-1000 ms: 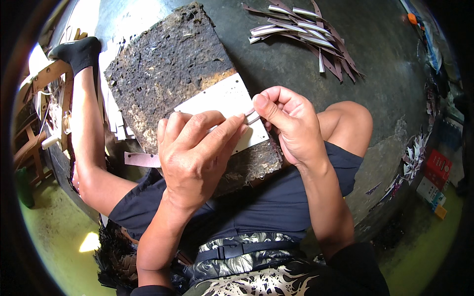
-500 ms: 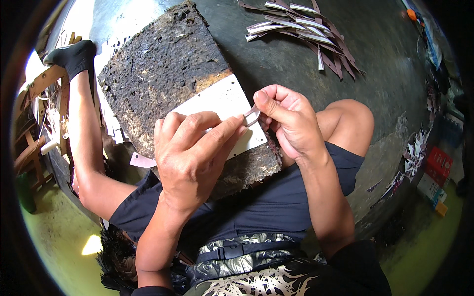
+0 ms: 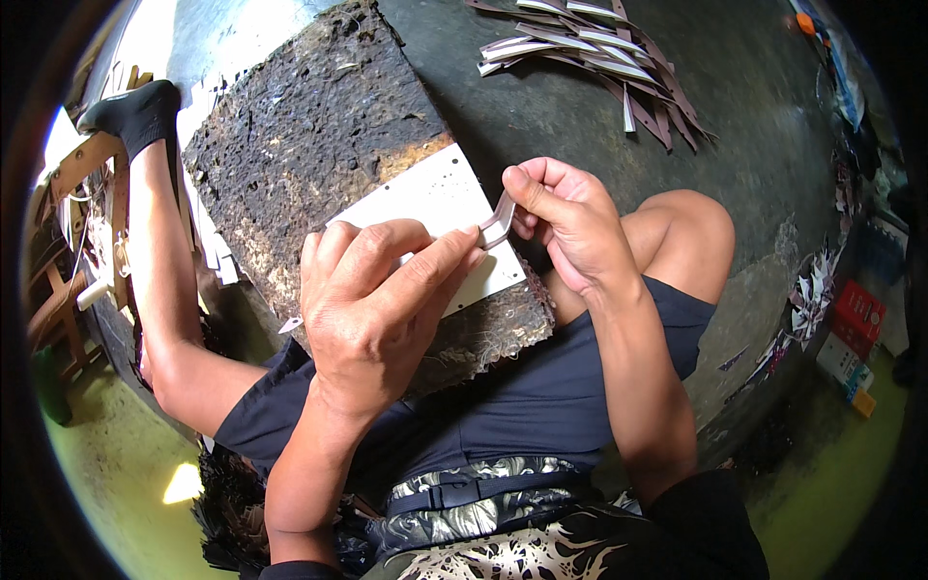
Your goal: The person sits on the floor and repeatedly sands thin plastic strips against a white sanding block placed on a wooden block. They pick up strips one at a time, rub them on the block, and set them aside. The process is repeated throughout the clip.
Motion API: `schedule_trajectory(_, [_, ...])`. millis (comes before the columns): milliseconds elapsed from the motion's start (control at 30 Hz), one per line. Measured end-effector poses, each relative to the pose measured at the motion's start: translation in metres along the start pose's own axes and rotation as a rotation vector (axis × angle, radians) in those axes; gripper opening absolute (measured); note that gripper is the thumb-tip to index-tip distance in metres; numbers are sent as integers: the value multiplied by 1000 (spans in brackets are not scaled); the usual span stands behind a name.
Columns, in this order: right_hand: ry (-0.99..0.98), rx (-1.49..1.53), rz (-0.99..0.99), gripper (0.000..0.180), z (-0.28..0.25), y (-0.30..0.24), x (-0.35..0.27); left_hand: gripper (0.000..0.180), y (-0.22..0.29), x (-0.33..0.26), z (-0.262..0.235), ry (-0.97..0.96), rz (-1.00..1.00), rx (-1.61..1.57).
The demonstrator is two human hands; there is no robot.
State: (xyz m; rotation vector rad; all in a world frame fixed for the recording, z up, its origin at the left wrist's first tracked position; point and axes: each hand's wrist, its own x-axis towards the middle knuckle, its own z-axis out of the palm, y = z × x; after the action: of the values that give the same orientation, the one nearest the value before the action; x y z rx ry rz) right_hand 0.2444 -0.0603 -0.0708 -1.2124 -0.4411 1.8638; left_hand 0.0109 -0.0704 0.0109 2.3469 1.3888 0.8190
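A narrow strip (image 3: 499,224), mauve on one face and pale on the other, stretches between my two hands. My left hand (image 3: 365,290) is closed over it, with fingertips pressing it against the white plate (image 3: 411,198). With thumb and fingers pinched, my right hand (image 3: 577,227) holds the strip up and bent beyond the plate's right edge. A pale pointed tip (image 3: 289,325) pokes out left of my left hand; whether it belongs to the same strip is hidden. Small holes and dark specks mark the plate, which lies on a rough, dark block (image 3: 309,135) across my lap.
A fanned pile of mauve and white strips (image 3: 609,60) lies on the dark floor at the far right. Wooden frame pieces (image 3: 92,164) stand by my left foot. Pale scraps (image 3: 812,295) and a red package (image 3: 855,319) are at the right.
My right hand has lifted the strip a little, so more of it shows, bent upward. The pale end left of my left hand has turned and looks narrower.
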Motion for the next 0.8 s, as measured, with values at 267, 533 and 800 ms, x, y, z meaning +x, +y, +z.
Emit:
schedule_trajectory(267, [68, -65, 25, 20, -7, 6, 8, 31, 1, 1, -1, -8, -7, -9])
schedule_trajectory(533, [175, -223, 19, 20, -11, 11, 18, 30, -1, 1, 0, -1, 7, -12])
schedule_trajectory(800, [332, -489, -25, 26, -8, 15, 29, 31, -2, 1, 0, 4, 18, -23])
